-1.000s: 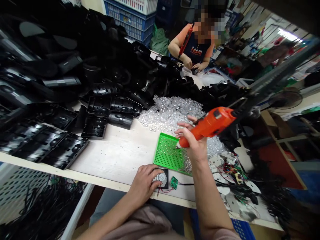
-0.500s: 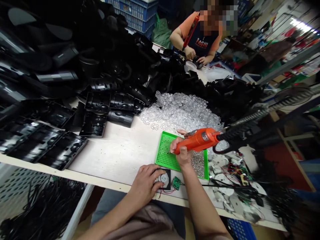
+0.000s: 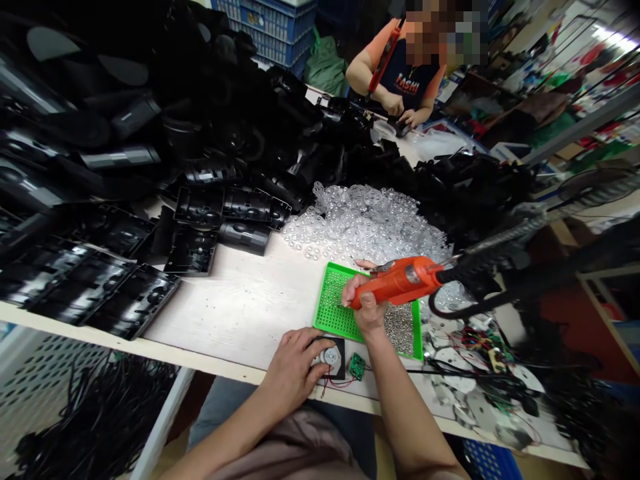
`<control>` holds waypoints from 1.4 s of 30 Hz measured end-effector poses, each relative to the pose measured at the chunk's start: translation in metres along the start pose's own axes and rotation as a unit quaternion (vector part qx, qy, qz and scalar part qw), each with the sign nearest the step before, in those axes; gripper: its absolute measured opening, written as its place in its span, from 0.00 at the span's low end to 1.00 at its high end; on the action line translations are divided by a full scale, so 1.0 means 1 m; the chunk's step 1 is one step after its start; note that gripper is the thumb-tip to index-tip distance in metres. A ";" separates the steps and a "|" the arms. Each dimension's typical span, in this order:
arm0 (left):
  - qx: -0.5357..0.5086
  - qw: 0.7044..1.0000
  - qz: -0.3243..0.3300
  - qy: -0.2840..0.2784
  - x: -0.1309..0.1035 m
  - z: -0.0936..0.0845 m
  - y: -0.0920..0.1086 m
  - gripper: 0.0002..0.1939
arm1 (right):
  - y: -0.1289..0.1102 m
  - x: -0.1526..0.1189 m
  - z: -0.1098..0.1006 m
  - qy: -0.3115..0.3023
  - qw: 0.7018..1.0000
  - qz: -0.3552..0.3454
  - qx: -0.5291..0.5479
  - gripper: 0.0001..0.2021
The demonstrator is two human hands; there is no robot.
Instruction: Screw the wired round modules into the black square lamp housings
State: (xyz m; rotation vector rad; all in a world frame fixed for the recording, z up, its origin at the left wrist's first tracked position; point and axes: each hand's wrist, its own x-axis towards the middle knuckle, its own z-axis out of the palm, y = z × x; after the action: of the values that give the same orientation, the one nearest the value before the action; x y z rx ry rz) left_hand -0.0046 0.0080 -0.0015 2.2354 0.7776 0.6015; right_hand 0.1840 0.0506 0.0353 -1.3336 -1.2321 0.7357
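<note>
My right hand [image 3: 369,308] is closed round an orange electric screwdriver [image 3: 400,280], its front end over a green tray [image 3: 327,325]. Small holes dot the tray's left part, and a heap of small screws [image 3: 400,328] fills its right part. Near the table's front edge, my left hand [image 3: 299,360] grips a small round motor [image 3: 330,357] on a black square plate [image 3: 340,372]. Red wires lead from the motor towards a little green circuit board [image 3: 357,366] lying beside it. The screwdriver's tip is too small to make out.
Clear plastic discs [image 3: 370,220] are heaped behind the tray. Black plastic shells [image 3: 130,300] lie at the left and pile up at the back. Wired parts [image 3: 480,367] spread to the right. A coiled cable [image 3: 505,233] runs from the screwdriver. Across the table a co-worker [image 3: 395,87] handles a dark part.
The whole view has shifted slightly, so things appear a little further right. Both hands keep their holds, and the screwdriver stays over the tray.
</note>
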 end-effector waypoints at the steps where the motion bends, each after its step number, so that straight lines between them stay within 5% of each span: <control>1: 0.000 1.000 0.003 0.008 -0.001 0.000 0.000 0.16 | -0.008 0.001 -0.001 0.013 1.000 -0.008 0.027 0.29; 5: -0.008 0.998 0.022 0.051 -0.006 -0.003 -0.001 0.21 | -0.048 0.000 -0.001 0.068 0.981 -0.041 0.179 0.27; 9: -0.009 0.992 0.006 0.129 -0.007 -0.008 0.002 0.20 | -0.075 -0.017 0.003 0.056 0.966 -0.016 0.252 0.33; 15: -0.028 0.984 -0.006 0.173 -0.005 -0.010 0.012 0.09 | -0.083 -0.044 0.014 0.022 0.936 0.020 0.350 0.34; 23: 0.007 0.984 -0.005 0.179 -0.012 -0.017 0.024 0.07 | -0.095 -0.053 0.024 0.032 0.932 0.042 0.360 0.35; 28: 0.075 0.982 0.026 0.171 -0.014 -0.025 0.029 0.07 | -0.099 -0.063 0.016 0.023 0.935 0.021 0.354 0.33; 31: 0.073 0.989 0.002 0.128 -0.014 -0.027 0.021 0.21 | -0.098 -0.065 0.000 0.052 0.941 -0.009 0.335 0.32; 35: 0.043 0.996 -0.001 0.079 -0.011 -0.023 0.007 0.21 | -0.084 -0.068 -0.014 0.074 0.949 -0.013 0.307 0.28; 42: 0.040 0.996 0.009 0.078 -0.003 -0.007 0.009 0.23 | -0.055 -0.075 -0.004 0.076 0.963 0.022 0.259 0.31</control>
State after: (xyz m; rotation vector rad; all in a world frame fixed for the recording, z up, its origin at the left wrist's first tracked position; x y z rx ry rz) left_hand -0.0080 0.0035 0.0091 2.2914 0.8739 0.7735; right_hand 0.1550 -0.0297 0.0711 -0.9622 -0.8130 0.8963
